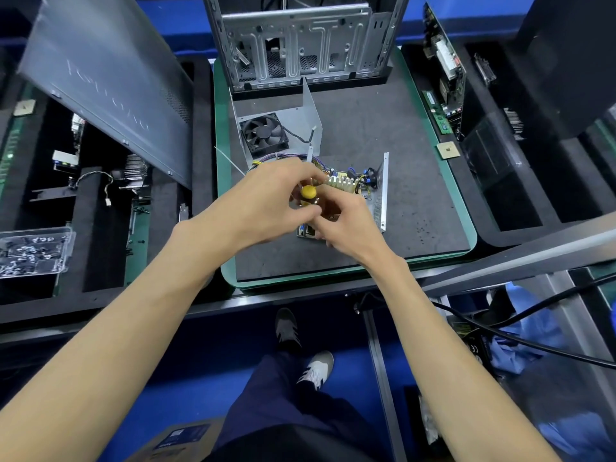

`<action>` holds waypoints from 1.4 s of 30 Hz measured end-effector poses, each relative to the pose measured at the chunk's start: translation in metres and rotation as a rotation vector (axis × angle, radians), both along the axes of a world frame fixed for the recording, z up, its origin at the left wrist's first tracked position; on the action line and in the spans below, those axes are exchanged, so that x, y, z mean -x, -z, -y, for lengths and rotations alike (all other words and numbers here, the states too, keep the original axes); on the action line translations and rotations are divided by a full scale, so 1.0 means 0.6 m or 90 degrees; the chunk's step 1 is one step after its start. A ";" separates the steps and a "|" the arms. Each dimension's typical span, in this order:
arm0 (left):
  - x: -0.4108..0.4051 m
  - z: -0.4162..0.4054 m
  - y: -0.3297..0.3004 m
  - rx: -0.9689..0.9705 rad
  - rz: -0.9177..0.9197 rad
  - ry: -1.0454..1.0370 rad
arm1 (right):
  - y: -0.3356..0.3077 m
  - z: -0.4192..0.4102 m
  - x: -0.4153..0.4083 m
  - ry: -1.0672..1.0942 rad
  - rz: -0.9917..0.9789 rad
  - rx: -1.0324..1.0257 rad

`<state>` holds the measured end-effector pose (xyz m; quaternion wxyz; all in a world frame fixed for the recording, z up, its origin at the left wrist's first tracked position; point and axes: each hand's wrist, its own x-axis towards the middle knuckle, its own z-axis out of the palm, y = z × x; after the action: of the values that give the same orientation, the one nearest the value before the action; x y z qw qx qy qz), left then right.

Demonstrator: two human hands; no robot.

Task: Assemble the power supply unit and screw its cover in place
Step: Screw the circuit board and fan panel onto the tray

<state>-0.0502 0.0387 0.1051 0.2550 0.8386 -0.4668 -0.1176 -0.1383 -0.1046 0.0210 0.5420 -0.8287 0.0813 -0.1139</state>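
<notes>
Almost nothing legible shows at this workbench. Faint pale lettering runs across the grey side panel [110,85] leaning at upper left of the frame, too washed out to read. At lower right, a black device [473,345] under the bench carries small white certification-style marks, one resembling a CE sign, though that cannot be confirmed. At bottom centre, a cardboard box [180,441] bears a dark blue label with pale print too small to make out. White scrawl on the clear plastic tray [33,251] at left centre is likewise unreadable. No brand or number can be read.
</notes>
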 end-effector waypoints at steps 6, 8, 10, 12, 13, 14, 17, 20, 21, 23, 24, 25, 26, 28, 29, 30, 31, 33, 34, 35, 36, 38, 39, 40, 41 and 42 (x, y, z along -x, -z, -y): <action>-0.001 -0.006 0.013 0.041 -0.024 -0.053 | 0.009 0.004 0.008 0.022 0.049 -0.043; -0.002 -0.008 0.021 0.036 -0.030 -0.073 | 0.012 0.005 0.011 0.030 0.048 -0.063; -0.002 -0.010 0.029 0.024 -0.026 -0.100 | 0.016 0.006 0.013 0.038 0.046 -0.067; -0.005 -0.011 0.038 0.014 -0.023 -0.129 | 0.018 0.005 0.017 0.043 0.049 -0.065; -0.006 -0.012 0.043 0.007 -0.026 -0.143 | 0.019 0.004 0.019 0.044 0.052 -0.064; -0.007 -0.014 0.047 -0.001 -0.032 -0.152 | 0.021 0.004 0.021 0.042 0.055 -0.061; -0.009 -0.016 0.058 -0.018 -0.052 -0.168 | 0.027 0.004 0.027 0.029 0.060 -0.047; -0.008 -0.016 0.063 -0.024 -0.060 -0.176 | 0.031 0.004 0.031 0.022 0.066 -0.040; -0.008 -0.016 0.064 -0.023 -0.062 -0.176 | 0.032 0.004 0.031 0.022 0.068 -0.041; -0.008 -0.016 0.066 -0.025 -0.066 -0.177 | 0.034 0.004 0.032 0.024 0.073 -0.044; -0.008 -0.016 0.067 -0.027 -0.069 -0.178 | 0.035 0.003 0.032 0.026 0.076 -0.047; -0.008 -0.015 0.067 -0.030 -0.072 -0.178 | 0.035 0.003 0.033 0.028 0.078 -0.050; -0.007 -0.015 0.068 -0.033 -0.075 -0.180 | 0.034 0.003 0.033 0.029 0.081 -0.052; -0.006 -0.014 0.068 -0.038 -0.081 -0.183 | 0.033 0.001 0.033 0.032 0.085 -0.056; -0.005 -0.014 0.068 -0.042 -0.083 -0.183 | 0.033 0.001 0.034 0.034 0.085 -0.056; -0.004 -0.013 0.068 -0.046 -0.084 -0.182 | 0.032 0.000 0.034 0.035 0.085 -0.056; -0.004 -0.013 0.069 -0.050 -0.086 -0.181 | 0.032 0.000 0.034 0.035 0.085 -0.055; -0.003 -0.013 0.070 -0.053 -0.087 -0.177 | 0.030 0.000 0.035 0.035 0.082 -0.057; -0.003 -0.013 0.071 -0.053 -0.086 -0.176 | 0.028 0.000 0.035 0.035 0.082 -0.056; -0.003 -0.013 0.072 -0.053 -0.085 -0.176 | 0.026 0.000 0.036 0.036 0.083 -0.055; -0.004 -0.014 0.073 -0.052 -0.084 -0.177 | 0.024 0.000 0.036 0.039 0.085 -0.055; -0.006 -0.015 0.076 -0.046 -0.088 -0.182 | 0.019 0.000 0.037 0.049 0.086 -0.066; -0.007 -0.016 0.078 -0.041 -0.090 -0.185 | 0.015 0.001 0.038 0.055 0.089 -0.073; -0.008 -0.018 0.080 -0.037 -0.093 -0.186 | 0.012 0.002 0.039 0.061 0.094 -0.079; -0.009 -0.019 0.082 -0.034 -0.097 -0.188 | 0.007 0.002 0.040 0.069 0.100 -0.085; -0.010 -0.019 0.084 -0.031 -0.105 -0.191 | 0.002 0.003 0.041 0.079 0.108 -0.092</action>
<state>-0.0440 0.0503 0.0549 0.2865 0.8924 -0.3109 -0.1578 -0.1628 -0.1062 0.0199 0.5973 -0.7681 0.0947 -0.2106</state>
